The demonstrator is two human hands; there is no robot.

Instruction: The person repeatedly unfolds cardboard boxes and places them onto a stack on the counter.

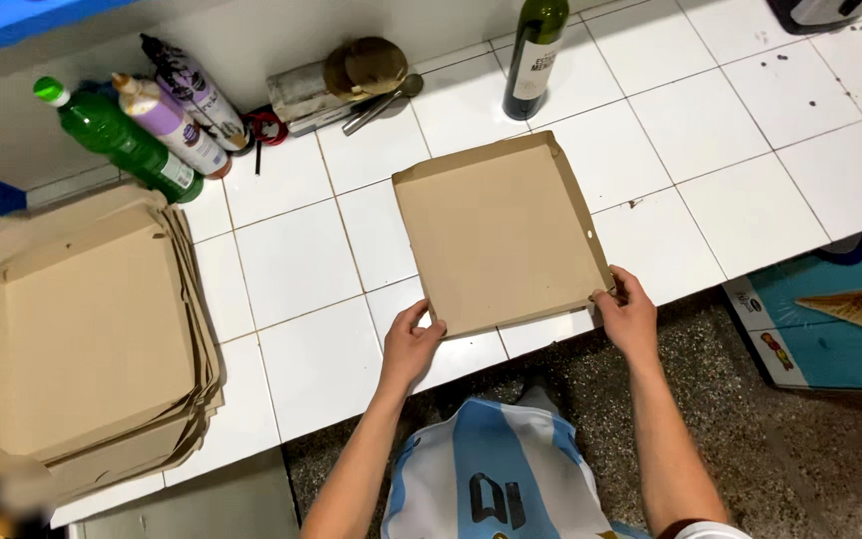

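While the box blank lies flat near the worktop's front edge, my left hand and right hand pinch its near corners; it looks light, thin and easily bent.

Between my fingers lies a flat brown cardboard box blank, square, edge flaps slightly raised, near corners pinched, its far side angled away.

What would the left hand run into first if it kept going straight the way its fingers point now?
The left hand points up and slightly right across the flat cardboard box piece, whose near corner it already grips. Past the far edge, the dark green wine bottle probably comes next, though depth is unclear.
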